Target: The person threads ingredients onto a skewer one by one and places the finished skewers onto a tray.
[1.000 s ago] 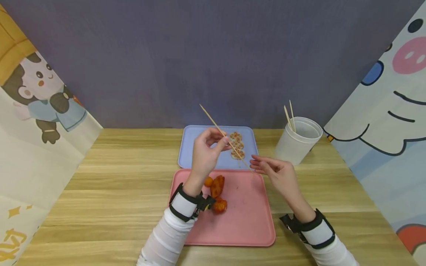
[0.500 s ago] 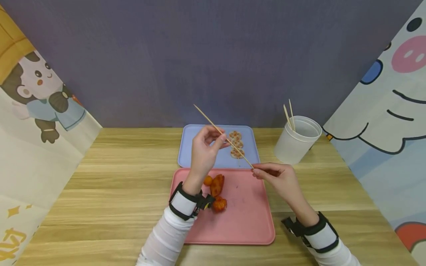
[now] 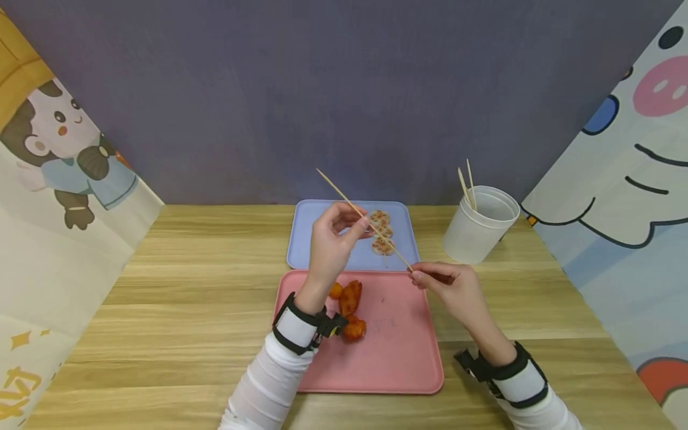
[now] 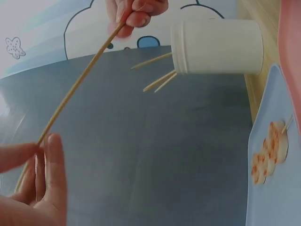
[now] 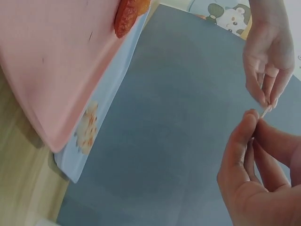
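A thin wooden skewer (image 3: 341, 194) slants above the trays, its upper end to the left. My left hand (image 3: 334, 242) pinches it near the middle between thumb and fingers. At its lower right end, my right hand (image 3: 448, 286) pinches it with thumb and fingertips. In the left wrist view the bare skewer (image 4: 77, 84) runs between both hands. Below, the pink tray (image 3: 398, 364) carries a reddish-brown wing-like piece (image 3: 350, 297), a small orange ball (image 3: 335, 291) and a rounder reddish piece (image 3: 353, 328). Part of that tray is hidden by my left forearm.
Behind the pink tray lies a blue tray (image 3: 303, 239) with lotus-root-like slices on a skewer (image 3: 383, 246). A white tub (image 3: 478, 230) holding several skewers (image 3: 466, 188) stands at the back right. A grey panel (image 3: 344, 107) rises behind the wooden table (image 3: 204, 298).
My right hand, its fingers extended beside the skewer one second ago, has come to pinch its lower end. The left hand and the skewer have barely shifted.
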